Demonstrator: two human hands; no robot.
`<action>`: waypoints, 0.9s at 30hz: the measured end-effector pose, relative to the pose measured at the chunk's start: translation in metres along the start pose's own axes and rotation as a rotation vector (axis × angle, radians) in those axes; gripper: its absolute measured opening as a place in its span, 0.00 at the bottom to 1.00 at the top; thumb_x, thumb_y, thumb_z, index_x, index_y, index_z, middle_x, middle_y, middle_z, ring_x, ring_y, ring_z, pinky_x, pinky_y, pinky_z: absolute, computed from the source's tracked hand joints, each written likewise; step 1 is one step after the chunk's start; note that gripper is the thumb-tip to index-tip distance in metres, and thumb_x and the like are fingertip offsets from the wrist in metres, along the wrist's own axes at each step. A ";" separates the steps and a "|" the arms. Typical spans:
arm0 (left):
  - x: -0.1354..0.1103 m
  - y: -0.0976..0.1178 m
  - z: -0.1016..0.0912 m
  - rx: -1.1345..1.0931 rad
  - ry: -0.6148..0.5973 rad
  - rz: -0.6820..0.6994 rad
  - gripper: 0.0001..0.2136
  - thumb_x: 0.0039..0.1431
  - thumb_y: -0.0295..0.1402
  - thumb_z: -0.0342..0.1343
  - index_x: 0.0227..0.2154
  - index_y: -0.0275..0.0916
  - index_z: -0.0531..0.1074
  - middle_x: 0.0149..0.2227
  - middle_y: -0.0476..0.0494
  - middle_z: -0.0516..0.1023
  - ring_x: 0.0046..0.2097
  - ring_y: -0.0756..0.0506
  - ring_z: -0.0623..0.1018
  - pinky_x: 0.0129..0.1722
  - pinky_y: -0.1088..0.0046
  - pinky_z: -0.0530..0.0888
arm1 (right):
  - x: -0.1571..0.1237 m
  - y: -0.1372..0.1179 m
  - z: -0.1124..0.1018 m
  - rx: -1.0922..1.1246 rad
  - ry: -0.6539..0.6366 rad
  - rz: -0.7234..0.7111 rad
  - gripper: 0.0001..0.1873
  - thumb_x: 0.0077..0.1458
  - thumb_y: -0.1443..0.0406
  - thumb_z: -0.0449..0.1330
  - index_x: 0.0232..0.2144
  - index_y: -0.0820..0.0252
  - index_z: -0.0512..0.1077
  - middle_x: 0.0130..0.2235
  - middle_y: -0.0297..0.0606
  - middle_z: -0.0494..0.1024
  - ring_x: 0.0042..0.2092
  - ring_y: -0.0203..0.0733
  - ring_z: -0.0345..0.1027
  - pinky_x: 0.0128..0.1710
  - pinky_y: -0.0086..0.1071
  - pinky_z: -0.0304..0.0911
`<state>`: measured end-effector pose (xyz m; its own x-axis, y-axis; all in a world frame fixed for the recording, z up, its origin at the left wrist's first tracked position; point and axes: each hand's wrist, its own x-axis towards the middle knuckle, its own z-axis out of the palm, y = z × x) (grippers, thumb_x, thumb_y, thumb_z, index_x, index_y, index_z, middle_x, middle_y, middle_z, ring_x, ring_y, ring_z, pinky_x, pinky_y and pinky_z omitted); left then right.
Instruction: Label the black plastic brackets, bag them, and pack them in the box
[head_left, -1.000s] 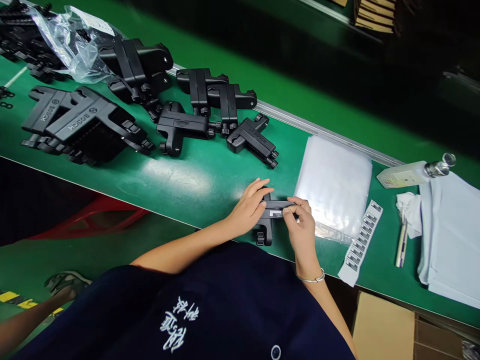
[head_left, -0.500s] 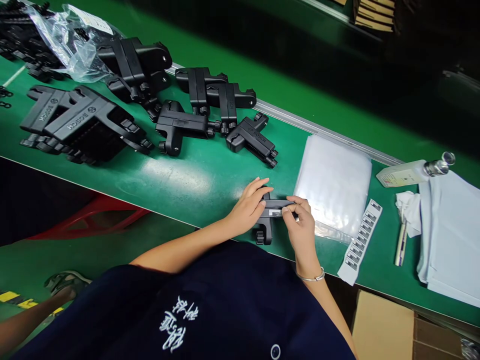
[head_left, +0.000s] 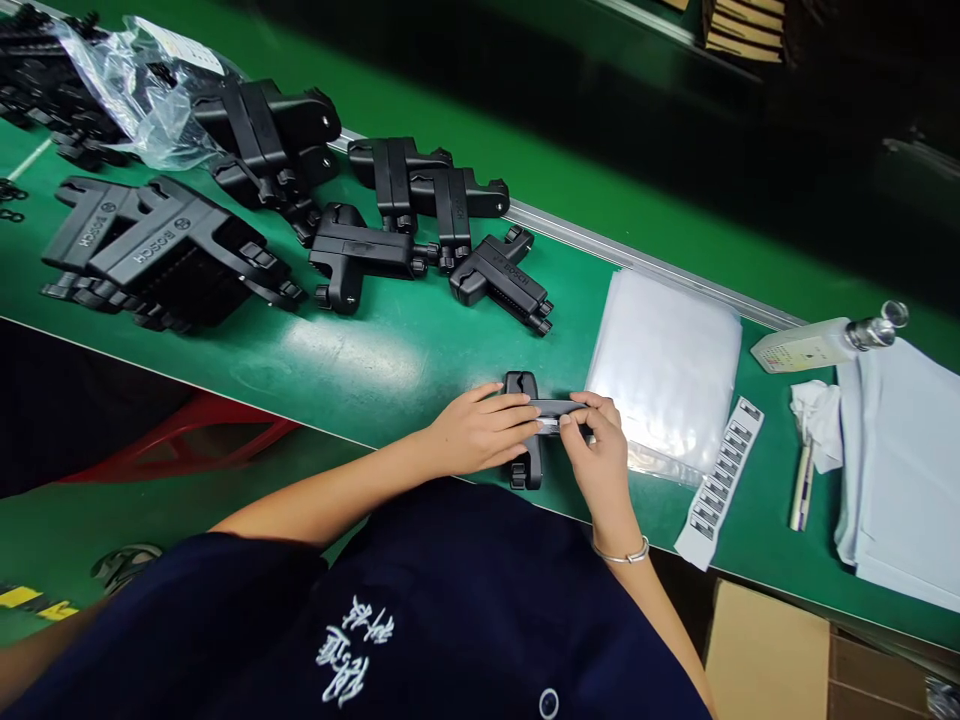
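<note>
A black T-shaped plastic bracket [head_left: 534,470] lies on the green bench in front of me, with a small white label [head_left: 550,426] on its bar. My left hand [head_left: 484,430] rests flat over the bracket, fingers stretched out, the fingertips at the label's left end. With thumb and forefinger together, my right hand [head_left: 596,435] pinches the label's right end; its other fingers lie along the far end of the bar. Part of the label is hidden by the fingers. Near my right hand is a strip of labels [head_left: 720,485].
Several finished-looking black brackets [head_left: 367,248] lie across the bench to the left, beside a clear plastic bag [head_left: 161,110]. Clear bags [head_left: 667,370] are stacked on the right. Beyond them are a bottle [head_left: 806,345], a pen [head_left: 802,490], crumpled tissue [head_left: 819,425] and white sheets [head_left: 900,480].
My left hand has shifted left and down, flattening across the bracket with its fingertips on the label. My right hand stays almost in place at the label's end.
</note>
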<state>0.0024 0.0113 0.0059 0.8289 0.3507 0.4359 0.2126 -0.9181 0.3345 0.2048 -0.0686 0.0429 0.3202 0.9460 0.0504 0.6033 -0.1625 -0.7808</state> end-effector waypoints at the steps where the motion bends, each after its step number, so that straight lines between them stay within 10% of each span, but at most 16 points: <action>1: -0.001 -0.002 -0.001 0.018 -0.019 0.019 0.15 0.68 0.37 0.50 0.53 0.43 0.74 0.52 0.45 0.79 0.57 0.44 0.75 0.62 0.61 0.64 | -0.001 0.002 -0.004 -0.001 -0.014 -0.010 0.10 0.59 0.61 0.57 0.27 0.56 0.71 0.48 0.44 0.75 0.53 0.49 0.67 0.55 0.48 0.61; 7: 0.004 -0.014 -0.009 0.059 -0.051 0.130 0.17 0.71 0.42 0.45 0.54 0.44 0.73 0.53 0.45 0.79 0.56 0.44 0.74 0.59 0.61 0.63 | 0.000 0.021 -0.039 -0.031 -0.269 -0.122 0.26 0.60 0.59 0.60 0.60 0.48 0.65 0.62 0.40 0.70 0.63 0.46 0.63 0.63 0.46 0.59; 17: 0.057 -0.013 -0.013 0.112 -0.225 0.265 0.23 0.64 0.50 0.53 0.56 0.45 0.71 0.47 0.42 0.79 0.44 0.43 0.75 0.52 0.61 0.66 | 0.005 0.028 -0.038 -0.106 -0.285 -0.201 0.22 0.62 0.56 0.59 0.57 0.47 0.69 0.58 0.39 0.73 0.60 0.48 0.65 0.61 0.48 0.62; 23: 0.007 -0.020 -0.028 0.114 -0.130 0.207 0.18 0.69 0.45 0.48 0.53 0.45 0.73 0.50 0.44 0.79 0.52 0.41 0.74 0.62 0.54 0.60 | 0.002 0.022 -0.043 -0.157 -0.305 -0.192 0.22 0.63 0.56 0.57 0.58 0.48 0.67 0.57 0.42 0.72 0.60 0.49 0.65 0.60 0.48 0.63; 27: -0.033 -0.032 -0.039 0.078 0.011 -0.111 0.17 0.70 0.41 0.44 0.51 0.45 0.74 0.49 0.41 0.79 0.50 0.43 0.77 0.61 0.54 0.64 | 0.003 0.012 -0.038 -0.293 -0.336 -0.222 0.28 0.62 0.58 0.57 0.63 0.53 0.61 0.57 0.48 0.70 0.58 0.53 0.65 0.58 0.52 0.64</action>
<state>-0.0519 0.0363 0.0140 0.7927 0.4521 0.4090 0.3421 -0.8851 0.3154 0.2408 -0.0785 0.0577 -0.0632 0.9969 -0.0461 0.8256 0.0263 -0.5636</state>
